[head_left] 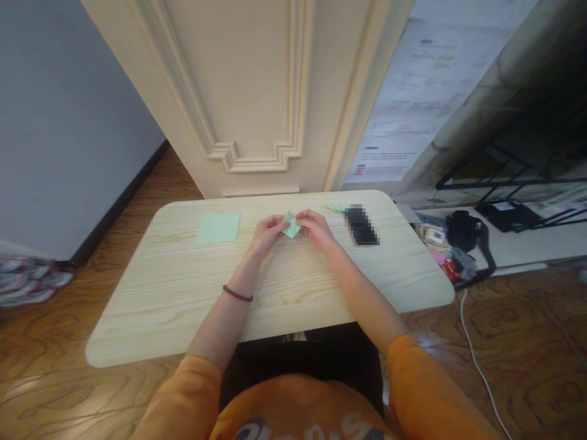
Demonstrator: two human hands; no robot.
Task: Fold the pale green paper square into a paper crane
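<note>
Between my two hands, over the middle of the table, is a small piece of folded green paper (pixel 291 227), roughly diamond-shaped with creases. My left hand (pixel 269 232) pinches its left side between thumb and fingers. On the opposite side, my right hand (pixel 315 228) grips the right edge the same way. A flat square of green paper (pixel 219 227) lies to the left of my hands. Beyond my right hand, a small folded green paper piece (pixel 337 209) rests beside a dark, pixelated phone-like object (pixel 361 225).
The pale wood-grain table (pixel 183 293) has rounded corners and stands against a cream panelled door or wall (pixel 257 79). To the right, a low shelf (pixel 523 241) carries a tray of mixed items (pixel 452 244). A white cable (pixel 477 360) runs across the wooden floor.
</note>
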